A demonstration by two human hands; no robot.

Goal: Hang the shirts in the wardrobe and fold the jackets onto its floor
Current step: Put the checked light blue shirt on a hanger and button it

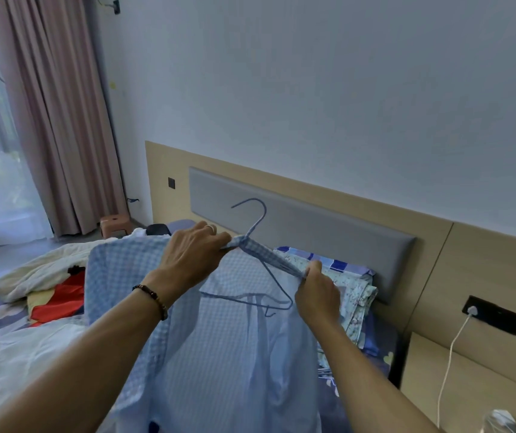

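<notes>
Fingers of left hand point(188, 260) and right hand point(314, 292) pinch checked shirt point(219, 354) collar over blue hanger point(256, 245).

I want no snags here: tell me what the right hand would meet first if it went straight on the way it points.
Probably the floral cloth folded just beyond the right hand, then the headboard behind it; depth is unclear.

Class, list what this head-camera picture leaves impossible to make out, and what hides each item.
- Wardrobe: not in the head view at all.
- Blue checked shirt: hem cut off by the bottom edge.
- Hanger: left shoulder covered by the shirt.
- Clear object: cropped at the bottom edge.
</notes>
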